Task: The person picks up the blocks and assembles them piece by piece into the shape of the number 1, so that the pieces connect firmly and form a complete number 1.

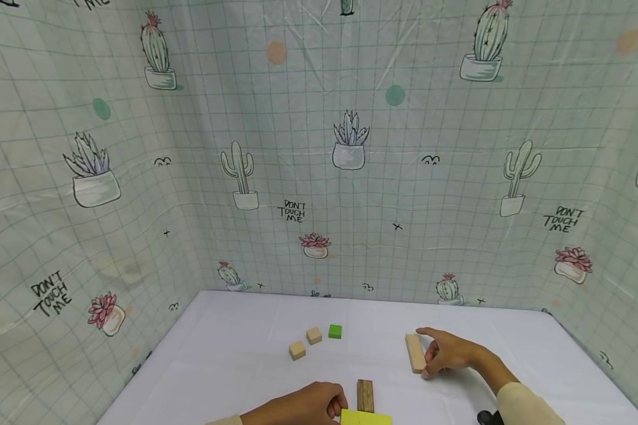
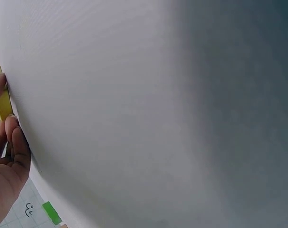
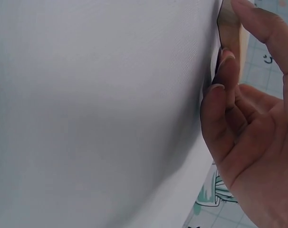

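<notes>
In the head view my left hand (image 1: 311,403) is at the near edge, holding a yellow block (image 1: 365,418) by its left end. The left wrist view shows the thumb and fingers of that hand on the yellow block (image 2: 5,105). Just behind it lies a dark brown wooden block (image 1: 365,395). Farther right, my right hand (image 1: 451,352) holds a pale wooden block (image 1: 416,354) that lies on the table, its thumb and index finger at opposite ends. In the right wrist view the fingers partly cover this pale block (image 3: 232,35).
Two small pale wooden cubes (image 1: 305,343) and a green block (image 1: 335,332) sit toward the back, left of centre. A white cloth covers the table (image 1: 234,354). Behind it hangs a curtain (image 1: 319,189) printed with cacti. A black object (image 1: 489,418) shows by the right sleeve.
</notes>
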### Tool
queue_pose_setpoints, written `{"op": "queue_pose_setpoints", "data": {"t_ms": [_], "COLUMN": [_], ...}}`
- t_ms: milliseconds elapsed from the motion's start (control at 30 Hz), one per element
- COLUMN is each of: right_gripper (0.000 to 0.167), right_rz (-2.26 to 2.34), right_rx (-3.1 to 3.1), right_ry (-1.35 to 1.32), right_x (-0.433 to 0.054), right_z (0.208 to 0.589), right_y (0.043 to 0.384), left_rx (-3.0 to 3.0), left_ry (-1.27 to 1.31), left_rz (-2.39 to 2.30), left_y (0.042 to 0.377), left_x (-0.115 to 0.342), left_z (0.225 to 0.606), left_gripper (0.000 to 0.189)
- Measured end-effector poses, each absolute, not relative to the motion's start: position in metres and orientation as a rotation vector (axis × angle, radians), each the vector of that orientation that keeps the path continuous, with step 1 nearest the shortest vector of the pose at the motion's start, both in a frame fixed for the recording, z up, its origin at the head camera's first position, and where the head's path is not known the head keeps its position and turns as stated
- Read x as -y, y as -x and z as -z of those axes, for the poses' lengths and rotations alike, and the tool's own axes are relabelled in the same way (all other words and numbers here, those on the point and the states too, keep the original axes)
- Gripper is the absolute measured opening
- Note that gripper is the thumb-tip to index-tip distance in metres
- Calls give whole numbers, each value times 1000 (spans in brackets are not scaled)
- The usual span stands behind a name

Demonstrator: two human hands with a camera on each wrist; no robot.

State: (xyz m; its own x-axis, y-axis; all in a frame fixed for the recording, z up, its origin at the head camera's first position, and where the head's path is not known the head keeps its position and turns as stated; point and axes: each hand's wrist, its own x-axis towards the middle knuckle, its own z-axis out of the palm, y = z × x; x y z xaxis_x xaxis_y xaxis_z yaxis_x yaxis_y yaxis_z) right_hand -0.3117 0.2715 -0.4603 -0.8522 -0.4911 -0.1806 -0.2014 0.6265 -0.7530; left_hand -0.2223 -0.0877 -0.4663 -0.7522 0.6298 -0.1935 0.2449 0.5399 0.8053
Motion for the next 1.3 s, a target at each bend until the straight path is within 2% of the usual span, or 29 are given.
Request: {"op": "queue_pose_setpoints", "data": {"t_ms": [433, 667, 867, 1067, 1300], "right_gripper": [96, 104, 98, 103, 99], "right_rz": [1071, 1078, 1068, 1064, 1064], "right_rx": [-2472, -2451, -2449, -2457, -2453], "right_ry": [550, 559, 536, 492, 496], "right_x": [-270, -270, -271, -270, -270], "right_z": [461, 461, 459, 458, 459], "right_y": [314, 315, 314, 313, 314], "left_rx": [-2317, -2318, -2318, -2322, -2323], "left_ry": [-719, -692, -705, -695, -704], "left_rz": [-1096, -1103, -1100, -1101, -1111], "left_y": [223, 222, 222, 222, 221], "left_x": [89, 88, 88, 87, 87], "left_z": [467, 466, 464, 463, 464], "left_gripper": [18, 18, 18, 18, 17]}}
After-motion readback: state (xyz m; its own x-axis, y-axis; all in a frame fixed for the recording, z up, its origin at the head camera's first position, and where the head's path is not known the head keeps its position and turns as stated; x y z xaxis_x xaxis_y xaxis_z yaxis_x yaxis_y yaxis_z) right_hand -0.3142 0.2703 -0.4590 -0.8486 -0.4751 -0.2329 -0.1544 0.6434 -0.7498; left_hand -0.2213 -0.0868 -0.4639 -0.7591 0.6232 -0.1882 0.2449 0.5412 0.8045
